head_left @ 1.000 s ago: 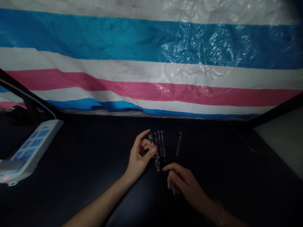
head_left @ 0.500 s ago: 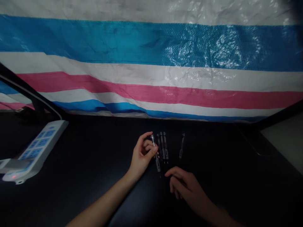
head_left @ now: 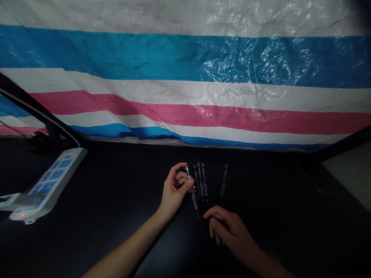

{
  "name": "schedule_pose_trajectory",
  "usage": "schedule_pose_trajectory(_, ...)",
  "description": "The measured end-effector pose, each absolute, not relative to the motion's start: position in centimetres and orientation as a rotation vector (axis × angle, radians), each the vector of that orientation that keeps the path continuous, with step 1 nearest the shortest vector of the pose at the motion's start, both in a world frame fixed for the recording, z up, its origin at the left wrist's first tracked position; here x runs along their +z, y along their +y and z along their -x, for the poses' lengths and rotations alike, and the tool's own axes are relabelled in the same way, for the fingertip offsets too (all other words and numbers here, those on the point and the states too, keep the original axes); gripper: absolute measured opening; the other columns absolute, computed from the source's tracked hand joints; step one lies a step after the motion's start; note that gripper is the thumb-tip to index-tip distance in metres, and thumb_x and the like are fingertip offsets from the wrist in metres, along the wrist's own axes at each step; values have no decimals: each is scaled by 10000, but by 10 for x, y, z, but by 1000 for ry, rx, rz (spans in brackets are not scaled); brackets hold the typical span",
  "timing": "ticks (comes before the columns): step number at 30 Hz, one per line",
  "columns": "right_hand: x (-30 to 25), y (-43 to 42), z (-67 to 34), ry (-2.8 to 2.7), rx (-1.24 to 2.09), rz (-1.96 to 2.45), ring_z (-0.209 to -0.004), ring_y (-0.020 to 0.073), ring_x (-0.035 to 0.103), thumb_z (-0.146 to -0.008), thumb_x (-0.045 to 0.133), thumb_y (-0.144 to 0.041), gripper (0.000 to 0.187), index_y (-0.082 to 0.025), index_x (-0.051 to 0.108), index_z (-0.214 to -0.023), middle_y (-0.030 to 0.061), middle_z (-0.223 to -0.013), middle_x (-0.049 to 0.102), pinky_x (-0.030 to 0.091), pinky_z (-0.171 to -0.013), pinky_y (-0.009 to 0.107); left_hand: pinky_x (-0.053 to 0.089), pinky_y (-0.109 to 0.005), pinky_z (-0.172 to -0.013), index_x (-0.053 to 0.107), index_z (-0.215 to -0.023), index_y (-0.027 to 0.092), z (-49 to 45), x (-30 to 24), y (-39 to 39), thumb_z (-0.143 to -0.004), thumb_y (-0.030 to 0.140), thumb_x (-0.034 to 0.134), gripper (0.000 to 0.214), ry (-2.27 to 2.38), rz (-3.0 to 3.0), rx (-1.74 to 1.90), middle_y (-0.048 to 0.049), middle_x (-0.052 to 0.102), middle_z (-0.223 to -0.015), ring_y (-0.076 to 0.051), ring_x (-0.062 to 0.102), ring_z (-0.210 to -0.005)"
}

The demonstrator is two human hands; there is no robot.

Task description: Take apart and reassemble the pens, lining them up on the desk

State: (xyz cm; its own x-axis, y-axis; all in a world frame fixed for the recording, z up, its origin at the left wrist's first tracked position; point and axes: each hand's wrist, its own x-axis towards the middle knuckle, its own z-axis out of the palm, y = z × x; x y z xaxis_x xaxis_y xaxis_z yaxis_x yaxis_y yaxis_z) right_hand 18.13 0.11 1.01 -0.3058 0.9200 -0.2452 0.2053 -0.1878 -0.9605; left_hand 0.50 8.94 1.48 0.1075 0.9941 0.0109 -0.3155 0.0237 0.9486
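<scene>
**Q:** What's the left hand (head_left: pixel 174 189) got there?

**A:** A slim precision screwdriver (head_left: pixel 189 177), pinched between thumb and fingertips, hand nearly closed. Seems light and stiff, and it could roll, so I'd grab the dark handle (head_left: pixel 194 202).

**Q:** And the right hand (head_left: pixel 227 227)?

**A:** Loosely curled, holding nothing, on the black counter (head_left: pixel 116 193). Just above it sit more screwdrivers (head_left: pixel 204 185), plus a lone one (head_left: pixel 223 184) further right.

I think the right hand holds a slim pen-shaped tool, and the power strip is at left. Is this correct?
No, the head view shows the left hand holding the slim pen-shaped tool, not the right hand. The power strip at left is correct.
</scene>
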Motion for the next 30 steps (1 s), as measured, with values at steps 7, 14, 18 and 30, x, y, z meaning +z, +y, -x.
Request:
schedule_pose_trajectory(7, 10, 4, -183, -1485, 1541, 1323, -484, 80, 490, -942, 451, -269, 201, -173, 626, -974, -30, -628, 569, 356, -471, 198, 524, -249, -632, 492, -1212, 223, -4, 14, 95, -741, 256, 758, 542, 923, -993, 1280, 40, 602, -758, -115, 621, -627)
schedule_pose_trajectory(14, 15, 9, -185, -1504, 1556, 1318, -496, 84, 505, -943, 448, -249, 200, -177, 632, -974, -26, -637, 577, 362, -477, 199, 516, -254, -690, 475, -1315, 222, 1, 11, 106, -786, 254, 714, 581, 1082, -1221, 1254, 27, 616, -778, -111, 612, -656)
schedule_pose_trajectory(18, 15, 9, -186, -1513, 1557, 1316, -499, 85, 510, -934, 456, -241, 195, -175, 638, -961, -24, -636, 580, 369, -481, 199, 550, -300, -731, 415, -1398, 226, 4, 4, 109, -816, 278, 674, 638, 1208, -1410, 1158, -42, 693, -937, -144, 648, -748)
schedule_pose_trajectory(30, 18, 10, -188, -1562, 1471, 1336, -516, 96, 533, -937, 448, -252, 197, -184, 631, -967, -23, -650, 594, 390, -503, 207, 560, -380, -798, 509, -1289, 229, 10, 14, 102, -691, 378, 789, 676, 1078, -2070, 759, -103, 527, -1201, -234, 605, -957)
